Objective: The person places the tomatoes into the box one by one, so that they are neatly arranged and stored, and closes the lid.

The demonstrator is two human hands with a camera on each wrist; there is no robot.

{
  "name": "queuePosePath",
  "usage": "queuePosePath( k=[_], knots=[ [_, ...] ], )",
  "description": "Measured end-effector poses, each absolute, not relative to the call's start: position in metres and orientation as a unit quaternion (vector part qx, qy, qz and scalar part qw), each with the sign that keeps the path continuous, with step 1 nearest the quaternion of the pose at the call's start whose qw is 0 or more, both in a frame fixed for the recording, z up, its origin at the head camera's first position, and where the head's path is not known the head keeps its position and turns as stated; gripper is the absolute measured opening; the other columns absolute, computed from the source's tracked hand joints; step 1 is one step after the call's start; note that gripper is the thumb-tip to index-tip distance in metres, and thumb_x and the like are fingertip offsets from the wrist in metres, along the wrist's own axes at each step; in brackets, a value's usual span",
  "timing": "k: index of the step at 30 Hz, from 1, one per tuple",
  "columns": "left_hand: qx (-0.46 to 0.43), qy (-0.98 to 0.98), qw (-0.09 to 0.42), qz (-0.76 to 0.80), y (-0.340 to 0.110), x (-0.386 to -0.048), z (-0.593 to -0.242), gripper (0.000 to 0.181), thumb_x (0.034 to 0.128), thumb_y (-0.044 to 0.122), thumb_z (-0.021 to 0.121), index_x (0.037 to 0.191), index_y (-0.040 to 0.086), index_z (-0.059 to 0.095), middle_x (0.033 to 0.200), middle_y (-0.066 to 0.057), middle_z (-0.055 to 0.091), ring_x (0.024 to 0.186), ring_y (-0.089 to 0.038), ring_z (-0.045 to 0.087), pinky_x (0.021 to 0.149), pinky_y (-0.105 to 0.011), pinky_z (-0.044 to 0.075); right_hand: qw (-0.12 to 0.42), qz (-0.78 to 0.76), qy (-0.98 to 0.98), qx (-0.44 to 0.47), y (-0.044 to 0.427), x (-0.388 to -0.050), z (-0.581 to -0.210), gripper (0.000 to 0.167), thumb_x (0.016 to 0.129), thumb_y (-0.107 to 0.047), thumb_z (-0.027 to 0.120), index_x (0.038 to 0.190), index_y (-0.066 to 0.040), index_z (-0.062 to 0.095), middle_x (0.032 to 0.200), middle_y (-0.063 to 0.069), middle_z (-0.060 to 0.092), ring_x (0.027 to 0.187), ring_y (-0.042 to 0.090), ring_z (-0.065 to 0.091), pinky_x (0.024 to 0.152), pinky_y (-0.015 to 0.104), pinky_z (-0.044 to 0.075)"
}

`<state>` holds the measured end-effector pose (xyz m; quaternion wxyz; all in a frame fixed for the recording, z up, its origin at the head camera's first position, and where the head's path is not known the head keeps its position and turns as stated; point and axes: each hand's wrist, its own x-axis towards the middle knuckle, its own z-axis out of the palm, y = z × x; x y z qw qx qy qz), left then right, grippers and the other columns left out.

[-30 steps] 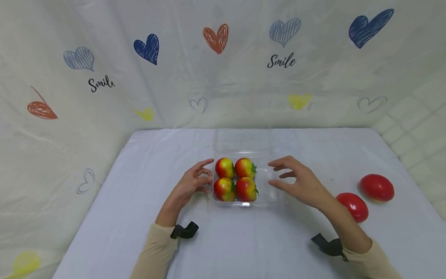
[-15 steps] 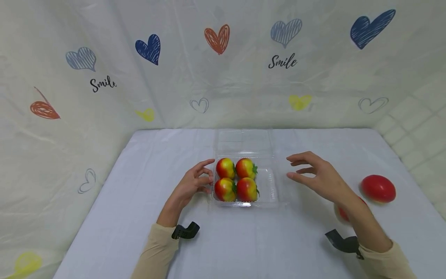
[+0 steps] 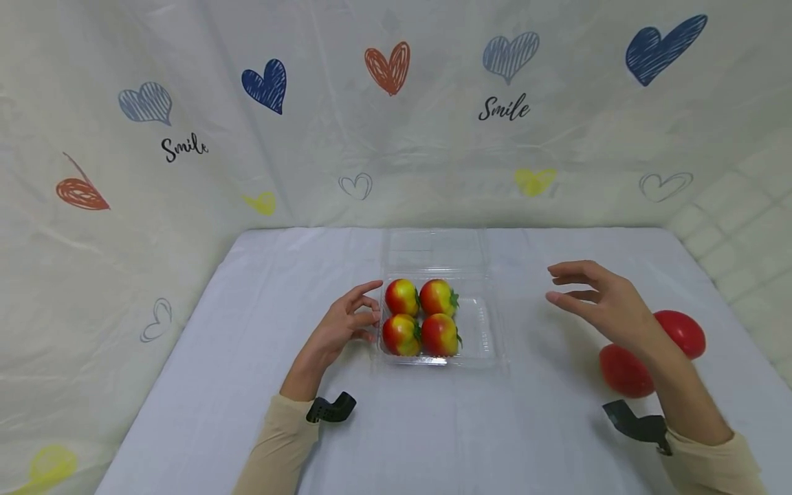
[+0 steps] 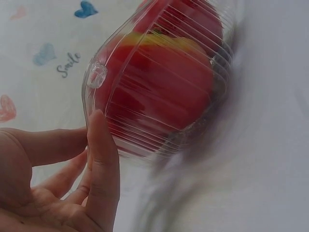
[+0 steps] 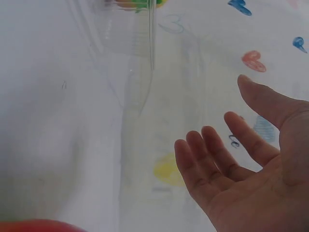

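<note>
A clear plastic clamshell container [image 3: 476,323] lies with its lid [image 3: 435,251] folded back, away from the person. Several red-and-yellow fruits [image 3: 439,335] with green leafy tops fill its left and middle parts; the right part holds none. The left hand [image 3: 340,326] is at the container's left side, and in the left wrist view its thumb and a finger pinch the rim [image 4: 88,96]. Well to the right of the container, the right hand [image 3: 609,302] hovers over the table with bent, spread fingers and holds nothing. Below its wrist lies a red oval fruit [image 3: 625,371].
Another red oval fruit [image 3: 683,333] lies farther right, partly behind the right forearm. A white cloth covers the table [image 3: 408,426]. Behind it hangs a pale sheet [image 3: 433,137] printed with hearts. Each wrist wears a black camera mount [image 3: 332,408].
The right hand has moved right, away from the container, toward the red oval fruits. The left hand stays at the container's left side, and the fruits in the container have not moved.
</note>
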<state>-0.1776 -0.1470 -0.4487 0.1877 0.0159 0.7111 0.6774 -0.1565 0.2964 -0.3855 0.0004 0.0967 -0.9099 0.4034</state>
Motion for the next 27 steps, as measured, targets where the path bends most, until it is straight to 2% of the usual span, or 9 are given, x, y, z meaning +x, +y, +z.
queuePosePath(
  k=[8,15,21,27],
  knots=[
    [0.014,0.712,0.189,0.677,-0.148,-0.179,-0.45,0.061,0.0979,0.01,0.068,0.155,0.021,0.048,0.108,-0.003,0.056,0.088,-0.018,0.059,0.067,-0.026,0.062,0.001,0.4,-0.914,0.065,0.313,-0.156,-0.384,0.054,0.098,-0.036,0.072,0.146,-0.018,0.055,0.137,0.004,0.06,0.096,-0.024,0.058,0.077,0.002,0.05],
    [0.009,0.711,0.188,0.677,-0.148,-0.18,-0.45,0.061,0.0983,0.011,0.068,0.155,0.021,0.048,0.107,-0.002,0.056,0.089,-0.018,0.059,0.068,-0.025,0.062,0.018,0.406,-0.912,0.05,0.331,-0.155,-0.387,0.051,0.098,-0.035,0.073,0.144,-0.019,0.057,0.123,-0.023,0.06,0.1,-0.023,0.056,0.078,0.0,0.047],
    [0.007,0.711,0.188,0.677,-0.147,-0.18,-0.449,0.061,0.0983,0.01,0.068,0.155,0.021,0.048,0.107,-0.002,0.056,0.088,-0.017,0.059,0.068,-0.025,0.062,0.022,0.39,-0.919,0.042,0.345,-0.154,-0.392,0.053,0.097,-0.035,0.073,0.144,-0.016,0.056,0.121,-0.027,0.057,0.1,-0.026,0.051,0.079,-0.004,0.041],
    [0.004,0.71,0.189,0.679,-0.148,-0.179,-0.449,0.062,0.0981,0.01,0.068,0.156,0.02,0.048,0.106,-0.002,0.056,0.089,-0.017,0.06,0.068,-0.025,0.062,0.015,0.38,-0.925,0.023,0.356,-0.156,-0.394,0.057,0.098,-0.037,0.073,0.146,-0.015,0.054,0.119,-0.03,0.054,0.1,-0.026,0.047,0.075,-0.002,0.04]
  ],
)
